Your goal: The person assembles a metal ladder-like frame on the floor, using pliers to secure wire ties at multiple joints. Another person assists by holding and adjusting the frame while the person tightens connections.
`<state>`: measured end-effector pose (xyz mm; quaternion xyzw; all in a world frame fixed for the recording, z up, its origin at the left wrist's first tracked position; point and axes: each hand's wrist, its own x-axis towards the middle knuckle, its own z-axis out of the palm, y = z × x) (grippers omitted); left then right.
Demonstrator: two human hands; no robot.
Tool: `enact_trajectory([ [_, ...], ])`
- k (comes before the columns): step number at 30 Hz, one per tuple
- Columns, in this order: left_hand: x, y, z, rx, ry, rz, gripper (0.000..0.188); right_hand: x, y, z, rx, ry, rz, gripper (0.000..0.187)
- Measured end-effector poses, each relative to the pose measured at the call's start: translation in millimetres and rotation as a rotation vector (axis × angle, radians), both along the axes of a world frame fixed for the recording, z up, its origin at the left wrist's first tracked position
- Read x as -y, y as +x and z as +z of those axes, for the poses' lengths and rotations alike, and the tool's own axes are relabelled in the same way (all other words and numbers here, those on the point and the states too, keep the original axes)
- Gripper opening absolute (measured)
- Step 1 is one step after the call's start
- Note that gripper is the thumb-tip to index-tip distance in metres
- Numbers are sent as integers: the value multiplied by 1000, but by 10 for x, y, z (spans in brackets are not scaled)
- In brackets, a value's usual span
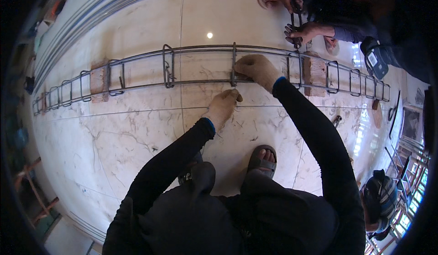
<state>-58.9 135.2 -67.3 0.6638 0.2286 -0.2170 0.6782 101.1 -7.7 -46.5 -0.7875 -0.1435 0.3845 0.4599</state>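
A long, narrow rebar cage [205, 81] of steel bars and rectangular stirrups stretches from left to right in front of me. In a knit glove with a blue cuff, my right hand [259, 70] is closed at a stirrup [234, 54] near the cage's middle, its fingertips against the upright side. My left hand [222, 107], gloved alike, is just below the near bar, close to the same stirrup. Its thumb and fingers are pinched together; what they hold, if anything, is too small to make out.
Wooden blocks [315, 75] [98, 84] support the cage above the tiled floor [137, 132]. At the upper right, another person's hands [311, 31] hold a dark long-handled tool [296, 25] by the far bar. Long loose bars [91, 20] lie at upper left; wire scraps are scattered about.
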Motion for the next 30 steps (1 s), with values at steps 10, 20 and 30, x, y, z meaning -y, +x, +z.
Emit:
enact_trajectory([
  [10,155,-67,-101,182,302,313,30,15,-277,15,368,-106,-260,17],
  [20,-74,-80,87,392,532,42,29,-120,-395,172,302,65,-324,12],
  [30,-351,120,-54,316,564,-255,28,-44,-851,244,784,-26,-35,15],
])
